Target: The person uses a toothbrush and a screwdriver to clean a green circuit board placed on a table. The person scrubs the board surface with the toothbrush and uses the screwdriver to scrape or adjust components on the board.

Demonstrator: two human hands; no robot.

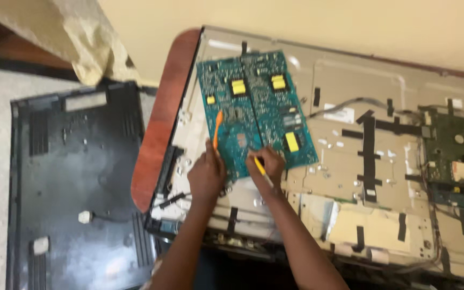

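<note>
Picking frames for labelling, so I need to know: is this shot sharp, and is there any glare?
Head view: soft motion blur overall; teal circuit board print unreadable; both hands smeared; pale glare on the black back cover bottom.

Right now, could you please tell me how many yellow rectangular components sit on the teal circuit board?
4 show: small one at the upper left, two along the top, one at the lower right. The hands may hide others.

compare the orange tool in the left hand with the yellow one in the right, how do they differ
The orange tool in the left hand points up and away over the teal circuit board; the yellow tool in the right hand slants down toward the wrist. More of the orange tool's length shows; the yellow one is largely hidden by fingers. Both are slim and meet the same board.
</note>
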